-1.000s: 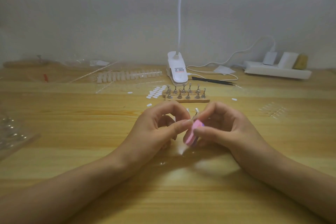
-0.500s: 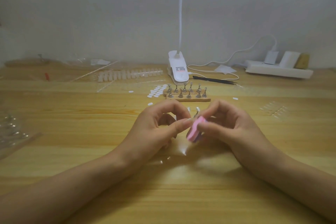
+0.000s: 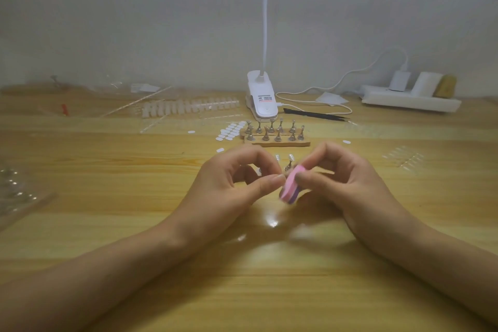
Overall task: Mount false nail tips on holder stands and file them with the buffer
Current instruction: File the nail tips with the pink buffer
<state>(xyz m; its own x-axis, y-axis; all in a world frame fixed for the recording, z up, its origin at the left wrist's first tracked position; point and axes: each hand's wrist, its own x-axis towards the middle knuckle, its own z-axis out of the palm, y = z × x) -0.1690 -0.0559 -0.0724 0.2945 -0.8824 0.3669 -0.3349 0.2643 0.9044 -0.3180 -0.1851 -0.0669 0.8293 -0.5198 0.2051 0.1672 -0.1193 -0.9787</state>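
- The right hand (image 3: pixel 347 183) pinches a pink-and-purple buffer block (image 3: pixel 289 189) between the thumb and curled forefinger. The block's upper end is covered by those fingers. Its lower end hangs just above the wooden table (image 3: pixel 134 197).
- The left hand (image 3: pixel 234 188) is curled, with the thumb tip brought up to the forefinger and touching the buffer block's left edge. Whatever is pinched there is too small and too covered to make out, so I cannot tell whether it holds a nail tip.
- In the gap beyond the two hands stand two small holder stands (image 3: pixel 289 162) with pale tips on top. Their bases are hidden behind the fingers and the block.
- Farther back, a wooden rack of metal holder stands (image 3: pixel 275 134) sits on the table, well apart from the hands. Whether any of these carries a tip cannot be made out.
- White oval adhesive tabs (image 3: pixel 231 131) lie just left of the rack.
- A row of false nail tips (image 3: pixel 188 106) lies behind, partly blurred under clear plastic.
- The white clip lamp (image 3: pixel 261 101) rises out of the top of the view, so its head is cut off.
- Black tweezers (image 3: pixel 315 114) and a white power strip (image 3: pixel 409 101) lie to the right.
- A crumpled clear bag (image 3: pixel 16 191) is cut off at the left edge.
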